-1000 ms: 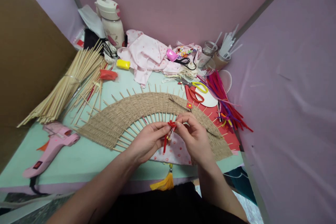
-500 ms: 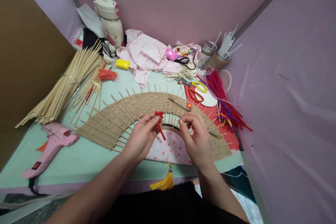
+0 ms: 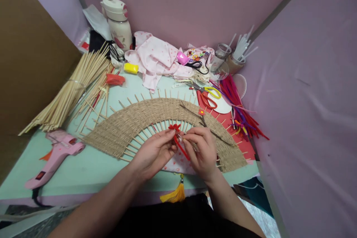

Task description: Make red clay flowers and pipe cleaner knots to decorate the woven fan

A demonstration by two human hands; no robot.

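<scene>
My left hand (image 3: 156, 152) pinches a red pipe cleaner (image 3: 182, 149), bent into a small flower at its top with a straight tail hanging down to the right. Close beside it, my right hand (image 3: 201, 152) has thumb and forefinger pressed together at the flower's underside; a tiny pale bit shows there, too small to name. Beneath both hands lies a woven fan (image 3: 156, 109) with thin wooden ribs, a pink patterned cloth base (image 3: 181, 165) and a yellow tassel (image 3: 175, 192). A twig (image 3: 216, 132) with a small red flower (image 3: 201, 112) rests on the fan's right part.
A pink glue gun (image 3: 57, 156) lies at the left, below a bundle of wooden sticks (image 3: 67, 96). Scissors (image 3: 208, 98) and loose pipe cleaners (image 3: 241, 106) are at the right. Behind stand a water bottle (image 3: 119, 26), pink cloth (image 3: 156, 54) and a cup of white sticks (image 3: 237, 63).
My right hand has moved left and now meets the red pipe cleaner flower. My left hand has shifted slightly right, turning the flower so its tail points lower right.
</scene>
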